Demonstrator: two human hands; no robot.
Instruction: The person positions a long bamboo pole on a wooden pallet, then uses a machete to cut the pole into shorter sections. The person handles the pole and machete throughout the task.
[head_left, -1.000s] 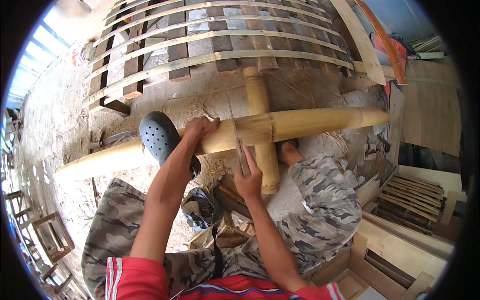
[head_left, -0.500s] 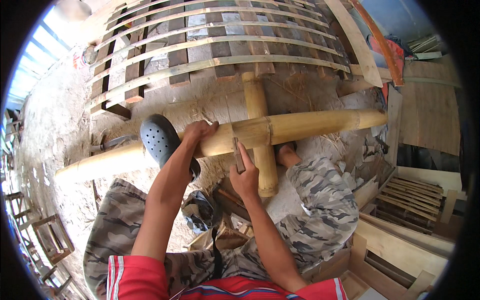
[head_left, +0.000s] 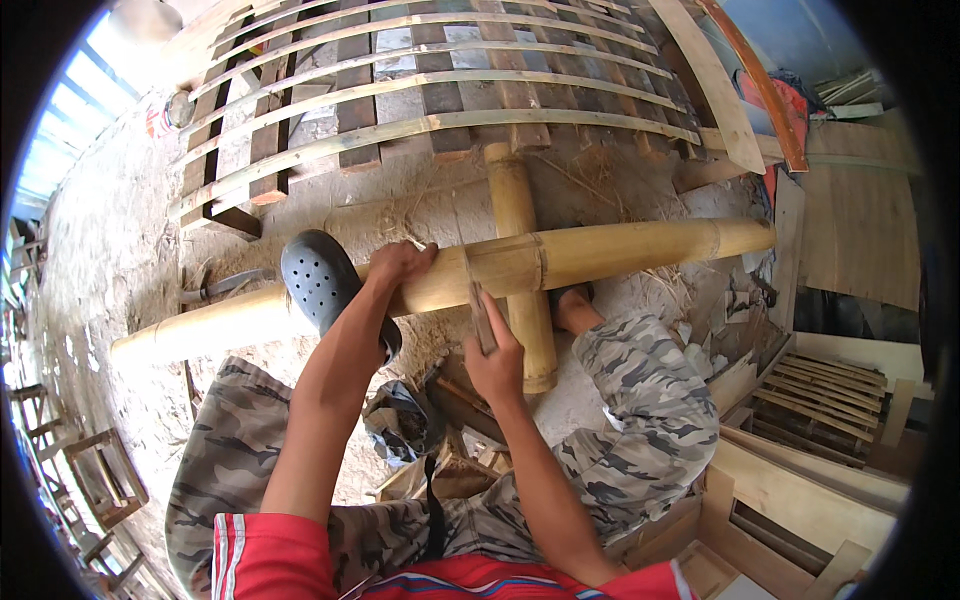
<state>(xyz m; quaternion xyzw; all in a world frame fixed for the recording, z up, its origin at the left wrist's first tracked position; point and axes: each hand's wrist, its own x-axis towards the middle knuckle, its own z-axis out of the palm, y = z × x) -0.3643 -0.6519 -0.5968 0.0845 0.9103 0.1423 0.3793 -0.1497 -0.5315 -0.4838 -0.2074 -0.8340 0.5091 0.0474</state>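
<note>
A thick yellow bamboo pole lies crosswise in front of me, resting over a shorter bamboo piece. My left hand is closed on the pole's upper side, left of the middle. A grey clog on my foot presses on the pole beside that hand. My right hand grips the wooden handle of a handsaw, index finger stretched along it. Its thin blade lies across the bamboo, just right of my left hand, and points away from me. How deep the blade sits is unclear.
Beyond the pole stands a slatted frame of bamboo strips over dark wooden bars. A curved blade tool lies on the ground at left. Near my legs is a black plastic bag. Wooden frames crowd the lower right.
My right hand and the saw have shifted slightly toward me and to the right. My left hand, the foot and the bamboo pole have stayed in place.
</note>
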